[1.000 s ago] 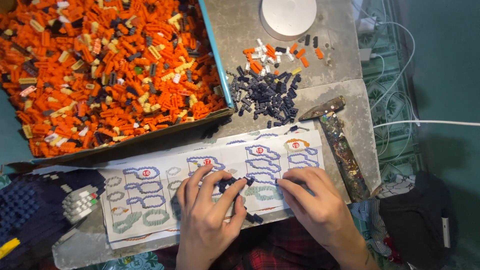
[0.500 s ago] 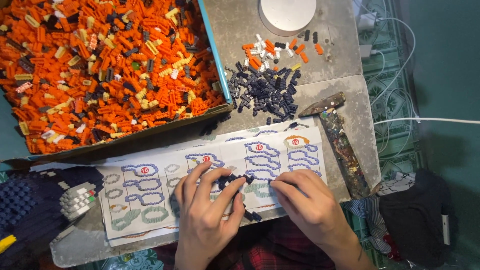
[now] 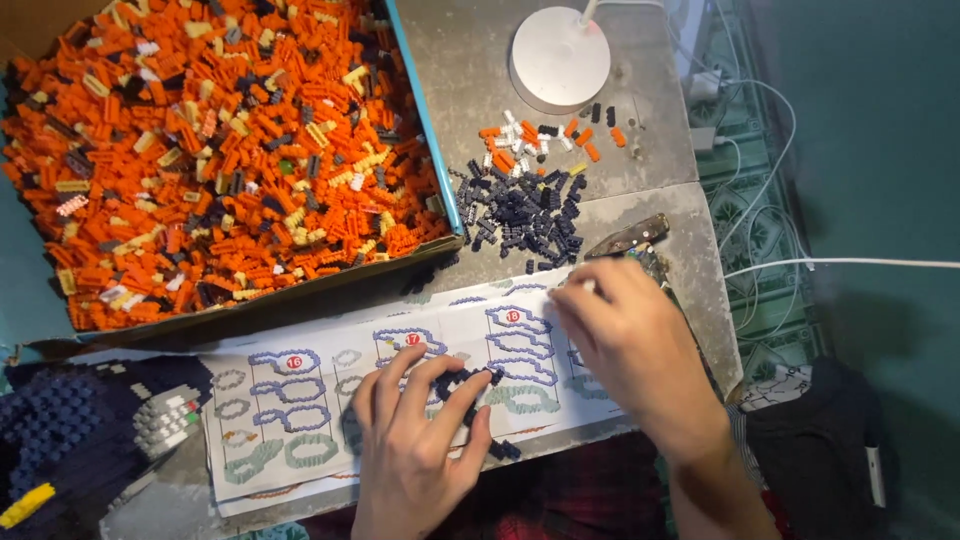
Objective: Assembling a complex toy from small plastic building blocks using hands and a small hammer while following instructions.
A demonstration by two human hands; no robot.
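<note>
Left hand (image 3: 415, 450) rests on the printed paper instruction sheet (image 3: 300, 400), fingers (image 3: 455, 405) narrowed around a small chain of dark navy plastic bricks (image 3: 462, 385) — the piece sits on the sheet near its middle, with a few more dark bricks at the sheet's lower edge. Right hand (image 3: 630, 345) lies palm-down toward the sheet's far right corner, fingertips near a tiny pale piece; whether they pinch it, I cannot tell.

Counts: two hands, one sheet, one shallow cardboard box with a blue rim (image 3: 425, 130) heaped with orange bricks beyond counting, one loose pile of dark navy bricks (image 3: 525, 215) on the grey stone surface (image 3: 470, 60), one smaller scatter of orange, white and black bricks (image 3: 545, 140), one round white lamp base (image 3: 560, 60), one folding knife with a mottled handle (image 3: 628, 238), one partly built navy brick model (image 3: 70, 430) at lower left.

Risks, as judged: the chain looks fragile — a sideways squeeze could snap it apart. The knife lies just beside the right hand; a blind reach could catch it. A sleeve or wrist sweeping the sheet could scatter the loose bricks off the surface edge.
</note>
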